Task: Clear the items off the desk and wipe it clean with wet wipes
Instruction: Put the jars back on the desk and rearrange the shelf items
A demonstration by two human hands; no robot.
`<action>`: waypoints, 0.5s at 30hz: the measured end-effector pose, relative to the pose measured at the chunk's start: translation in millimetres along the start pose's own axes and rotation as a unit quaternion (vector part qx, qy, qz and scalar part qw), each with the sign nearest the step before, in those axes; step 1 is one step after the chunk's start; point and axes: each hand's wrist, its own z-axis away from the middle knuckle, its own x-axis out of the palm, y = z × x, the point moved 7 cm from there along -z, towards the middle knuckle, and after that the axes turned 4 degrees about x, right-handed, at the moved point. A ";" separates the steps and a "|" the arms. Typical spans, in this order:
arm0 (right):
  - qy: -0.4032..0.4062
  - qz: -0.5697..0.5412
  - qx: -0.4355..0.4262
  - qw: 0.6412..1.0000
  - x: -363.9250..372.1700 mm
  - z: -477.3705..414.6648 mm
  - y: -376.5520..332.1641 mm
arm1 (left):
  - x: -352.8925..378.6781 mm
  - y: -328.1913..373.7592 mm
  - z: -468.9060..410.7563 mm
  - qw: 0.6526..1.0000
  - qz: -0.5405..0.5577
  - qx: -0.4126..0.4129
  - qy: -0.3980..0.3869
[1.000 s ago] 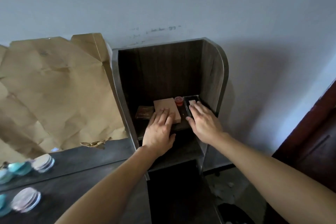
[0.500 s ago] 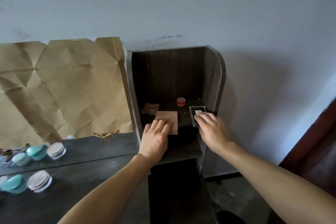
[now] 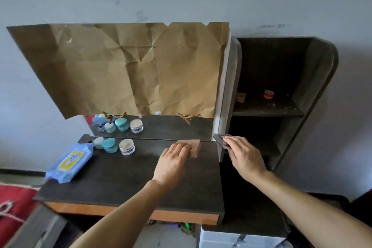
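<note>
Both hands have come away from the shelf unit (image 3: 314,86) since a second ago, each carrying what it touched there: the left hand (image 3: 173,164) now presses the tan box (image 3: 193,147) onto the dark surface (image 3: 124,179), and the right hand (image 3: 244,158) grips the clear flat case (image 3: 220,140) in the air just beside the surface's 3 o'clock edge. The left hand's fingers lie flat over the box, covering its near half; the box is a plain pinkish-tan block, sitting at about 1 o'clock on the surface, close to the mirror (image 3: 161,127). The case is thin, transparent and dark-edged, tilted, with the right hand's fingers closed around its near end.

One blue pack of wet wipes (image 3: 69,160) with a yellow label lies at 9 o'clock, overhanging the surface's edge. Three small jars stand in a row at 11 o'clock: one pale green jar (image 3: 98,142), one teal jar (image 3: 109,144) and one clear jar (image 3: 126,146), each doubled in the mirror behind. Creased brown paper (image 3: 130,66) covers most of the mirror.

On the upper shelf, at 2 o'clock, remain one small red jar (image 3: 268,94) and one brown flat item (image 3: 240,97), partly hidden by the unit's side panel.
</note>
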 end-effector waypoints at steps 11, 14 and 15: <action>-0.111 -0.108 -0.104 0.982 136.7 -19.3 -149.0 | -27.3 -123.3 142.7 0.985 -0.040 -0.163 -0.049; -0.140 -0.126 -0.110 0.976 181.9 -36.7 -173.8 | -22.7 -165.6 162.6 0.975 -0.046 -0.203 -0.073; -0.151 -0.133 -0.108 0.974 197.6 -43.1 -180.9 | -21.1 -180.4 168.1 0.972 -0.046 -0.216 -0.081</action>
